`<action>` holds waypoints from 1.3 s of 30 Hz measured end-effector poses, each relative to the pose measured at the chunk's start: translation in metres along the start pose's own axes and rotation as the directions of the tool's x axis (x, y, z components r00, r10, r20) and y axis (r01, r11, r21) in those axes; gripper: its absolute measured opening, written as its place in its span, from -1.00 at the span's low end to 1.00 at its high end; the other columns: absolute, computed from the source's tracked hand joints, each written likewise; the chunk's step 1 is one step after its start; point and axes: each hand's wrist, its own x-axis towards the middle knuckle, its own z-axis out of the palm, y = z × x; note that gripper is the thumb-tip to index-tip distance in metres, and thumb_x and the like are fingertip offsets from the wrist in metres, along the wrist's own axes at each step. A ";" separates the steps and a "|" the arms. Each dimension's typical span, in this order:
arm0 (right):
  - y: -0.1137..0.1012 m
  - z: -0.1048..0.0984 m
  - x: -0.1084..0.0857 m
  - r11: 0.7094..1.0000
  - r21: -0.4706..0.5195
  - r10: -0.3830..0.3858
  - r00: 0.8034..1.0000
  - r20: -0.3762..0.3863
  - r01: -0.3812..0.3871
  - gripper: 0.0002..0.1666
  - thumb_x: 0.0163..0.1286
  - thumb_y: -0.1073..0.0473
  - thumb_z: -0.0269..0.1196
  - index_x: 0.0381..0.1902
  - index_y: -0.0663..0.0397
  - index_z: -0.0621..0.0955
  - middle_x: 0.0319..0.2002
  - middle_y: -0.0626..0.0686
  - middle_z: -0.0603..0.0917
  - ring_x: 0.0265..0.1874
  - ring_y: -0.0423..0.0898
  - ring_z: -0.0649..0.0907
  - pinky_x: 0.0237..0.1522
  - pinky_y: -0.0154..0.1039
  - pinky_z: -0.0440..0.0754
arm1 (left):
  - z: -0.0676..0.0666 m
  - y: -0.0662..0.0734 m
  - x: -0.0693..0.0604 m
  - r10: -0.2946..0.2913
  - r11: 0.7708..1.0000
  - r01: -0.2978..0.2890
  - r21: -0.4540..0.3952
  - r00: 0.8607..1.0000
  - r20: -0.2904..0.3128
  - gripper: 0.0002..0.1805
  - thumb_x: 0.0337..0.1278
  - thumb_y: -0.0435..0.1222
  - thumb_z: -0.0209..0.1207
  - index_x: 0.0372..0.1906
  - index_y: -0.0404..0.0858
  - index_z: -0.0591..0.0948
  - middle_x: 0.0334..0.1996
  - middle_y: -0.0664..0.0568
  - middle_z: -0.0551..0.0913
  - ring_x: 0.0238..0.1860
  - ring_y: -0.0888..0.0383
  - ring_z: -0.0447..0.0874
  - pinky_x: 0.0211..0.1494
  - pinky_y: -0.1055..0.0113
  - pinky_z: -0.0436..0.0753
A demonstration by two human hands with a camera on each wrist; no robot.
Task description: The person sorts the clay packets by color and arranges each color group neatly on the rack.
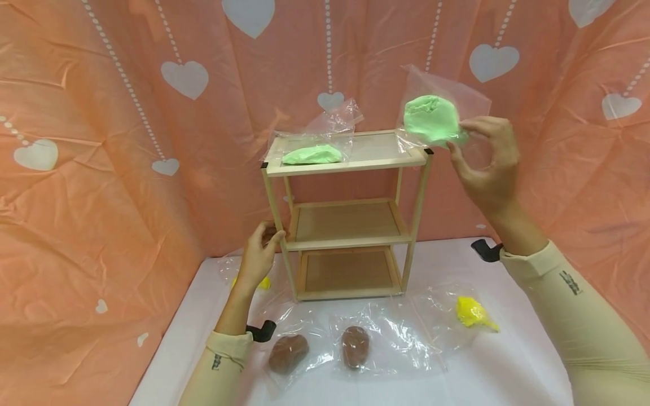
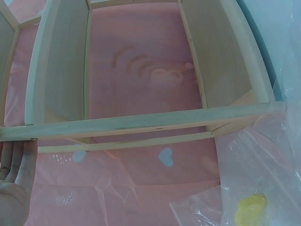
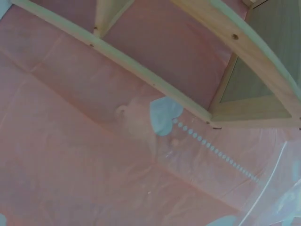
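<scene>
A three-tier wooden shelf [image 1: 350,243] stands at the centre of the head view. My left hand [image 1: 258,254] grips its left front post at middle-shelf height; in the left wrist view the fingers of that hand [image 2: 18,183] lie against the post [image 2: 141,123]. My right hand [image 1: 490,163] pinches a clear bag with flat green clay [image 1: 431,118], held up at the top shelf's right end. Another bagged green clay piece [image 1: 312,154] lies on the top shelf's left part. The right wrist view shows the shelf frame [image 3: 127,63] but not the hand.
Two bagged brown lumps [image 1: 288,354] [image 1: 355,347] lie on the white table [image 1: 406,383] before the shelf. Bagged yellow clay [image 1: 473,313] is at the right, and another yellow piece [image 1: 264,283] lies behind my left forearm. A pink curtain [image 1: 127,225] hangs behind and beside the table.
</scene>
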 end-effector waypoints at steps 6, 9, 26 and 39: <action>-0.002 0.019 0.006 0.997 0.028 -0.068 0.996 0.053 0.066 -0.67 0.24 0.35 0.49 -0.06 0.40 0.73 -0.08 0.39 0.74 0.06 0.33 0.65 0.28 -0.07 0.57 | 0.000 0.000 0.001 0.000 1.000 0.000 0.008 1.000 0.002 -0.75 0.61 -0.35 0.18 0.18 -0.42 0.57 0.02 -0.35 0.71 0.12 -0.22 0.70 0.14 0.45 0.63; -0.008 0.027 0.009 0.995 0.047 -0.094 0.993 0.075 0.091 -0.69 0.23 0.42 0.47 -0.06 0.42 0.72 -0.09 0.40 0.73 0.05 0.35 0.64 0.29 -0.09 0.57 | 0.000 0.000 0.001 0.007 1.000 -0.007 0.013 1.000 0.002 -0.75 0.60 -0.33 0.20 0.17 -0.41 0.57 0.00 -0.33 0.72 0.11 -0.21 0.71 0.11 0.43 0.65; 0.011 0.054 0.016 0.978 0.094 -0.204 0.946 0.251 0.186 -0.62 0.21 0.53 0.51 -0.01 0.39 0.71 -0.06 0.35 0.72 0.04 0.31 0.64 0.29 -0.17 0.55 | 0.000 0.000 0.000 0.034 0.999 -0.033 0.018 0.999 -0.005 -0.74 0.60 -0.33 0.19 0.17 -0.42 0.58 -0.01 -0.34 0.74 0.09 -0.24 0.72 0.03 0.43 0.68; 0.008 0.066 0.015 0.986 0.109 -0.161 0.910 0.381 0.129 -0.66 0.27 0.49 0.51 0.01 0.38 0.73 -0.06 0.31 0.77 -0.01 0.25 0.69 0.26 -0.31 0.55 | 0.000 0.000 0.001 0.007 1.000 -0.007 0.018 1.000 -0.003 -0.73 0.60 -0.31 0.21 0.18 -0.40 0.59 0.00 -0.32 0.73 0.12 -0.21 0.72 0.09 0.38 0.67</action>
